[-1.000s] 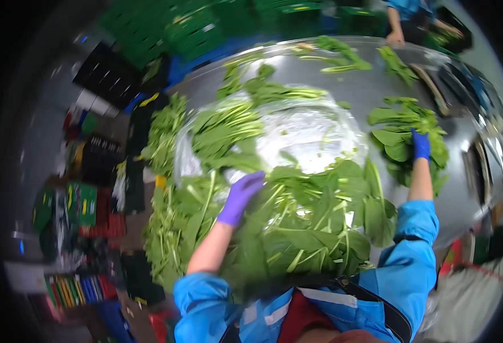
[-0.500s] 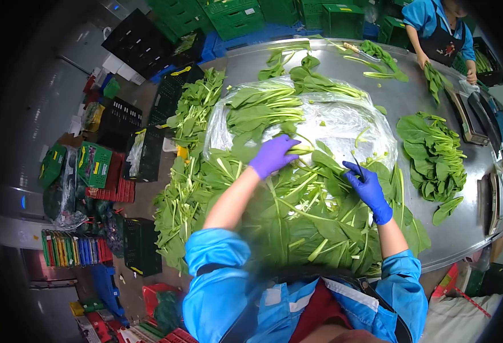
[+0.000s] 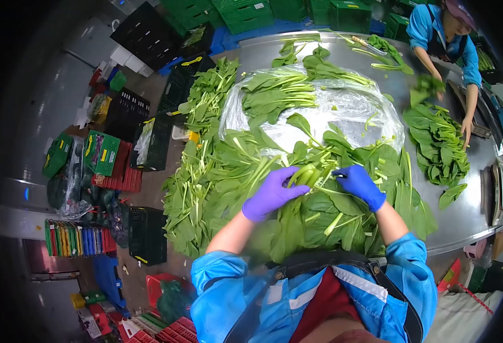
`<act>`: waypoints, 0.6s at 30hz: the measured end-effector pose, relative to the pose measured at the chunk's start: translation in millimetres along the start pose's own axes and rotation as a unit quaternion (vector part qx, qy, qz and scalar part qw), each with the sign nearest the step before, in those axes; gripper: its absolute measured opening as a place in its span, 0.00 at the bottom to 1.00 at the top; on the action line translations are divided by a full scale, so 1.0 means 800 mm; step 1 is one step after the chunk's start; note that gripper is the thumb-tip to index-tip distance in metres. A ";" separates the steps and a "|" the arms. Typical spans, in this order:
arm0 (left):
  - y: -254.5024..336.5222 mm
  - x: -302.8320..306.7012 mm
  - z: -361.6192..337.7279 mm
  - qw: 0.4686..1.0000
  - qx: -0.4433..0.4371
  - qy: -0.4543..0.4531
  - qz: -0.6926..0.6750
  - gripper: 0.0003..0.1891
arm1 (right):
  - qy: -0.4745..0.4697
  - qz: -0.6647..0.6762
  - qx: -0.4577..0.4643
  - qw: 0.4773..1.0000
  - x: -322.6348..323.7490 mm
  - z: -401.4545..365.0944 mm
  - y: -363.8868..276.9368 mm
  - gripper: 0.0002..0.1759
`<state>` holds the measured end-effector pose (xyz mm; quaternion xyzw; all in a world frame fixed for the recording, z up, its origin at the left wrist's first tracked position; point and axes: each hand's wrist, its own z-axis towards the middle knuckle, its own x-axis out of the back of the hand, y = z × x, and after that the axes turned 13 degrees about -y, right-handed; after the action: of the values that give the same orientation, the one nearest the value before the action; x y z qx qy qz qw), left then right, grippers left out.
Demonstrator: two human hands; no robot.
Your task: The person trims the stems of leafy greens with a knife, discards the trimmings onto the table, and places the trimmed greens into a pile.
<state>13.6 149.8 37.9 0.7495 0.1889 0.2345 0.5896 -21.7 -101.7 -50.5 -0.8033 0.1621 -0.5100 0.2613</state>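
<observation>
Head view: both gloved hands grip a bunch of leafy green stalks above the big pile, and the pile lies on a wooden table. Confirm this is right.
Not quite. The table is shiny metal, not wood, as the head view shows. The rest stands: the left hand and right hand, both gloved, grip a bunch of leafy green stalks above the big pile.

The bunch of leafy greens (image 3: 309, 174) has pale stalks gathered together and dark leaves spreading toward twelve o'clock. It lies roughly level, clasped between the left hand (image 3: 271, 194) at eight o'clock and the right hand (image 3: 359, 184) at three o'clock, atop the loose heap of greens (image 3: 325, 231).
</observation>
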 end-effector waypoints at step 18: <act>-0.066 0.021 0.042 0.903 -0.131 0.131 0.388 0.21 | -0.035 0.517 0.040 0.854 0.027 -0.010 -0.064 0.13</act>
<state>45.9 144.8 -18.2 0.6420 -0.0734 0.5634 0.5148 -20.1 -73.3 -2.2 -0.6096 0.5241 -0.2793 0.5251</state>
